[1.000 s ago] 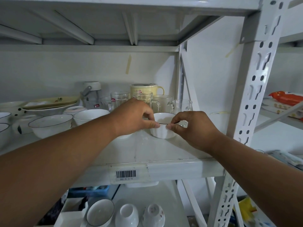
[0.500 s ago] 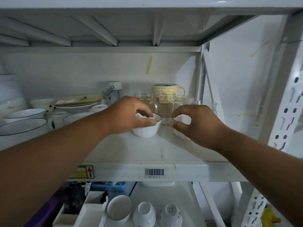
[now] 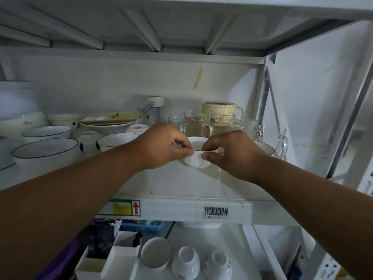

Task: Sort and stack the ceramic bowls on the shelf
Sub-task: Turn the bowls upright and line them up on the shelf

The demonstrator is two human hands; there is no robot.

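Note:
A small white ceramic bowl (image 3: pixel 196 158) with a dark rim sits on the middle shelf (image 3: pixel 181 190). My left hand (image 3: pixel 163 146) grips its left side, thumb and fingers curled over the rim. My right hand (image 3: pixel 232 152) pinches its right side. Another white dark-rimmed bowl (image 3: pixel 264 148) peeks out behind my right hand. To the left stand more white bowls with dark rims: a large bowl (image 3: pixel 45 152), a second bowl (image 3: pixel 46 132) behind it and a wavy-rimmed bowl (image 3: pixel 115 141).
Glass mugs (image 3: pixel 201 124) and a yellow lidded mug (image 3: pixel 221 110) stand behind the bowl. Stacked plates (image 3: pixel 109 121) and a white jar (image 3: pixel 153 107) are at the back left. The lower shelf holds a bowl (image 3: pixel 155 254), two overturned cups (image 3: pixel 186 262) and a white organiser (image 3: pixel 109 257).
My right hand has moved left off the other bowl and now pinches the small bowl that my left hand holds. The camera has shifted and shows more of the shelf's left side.

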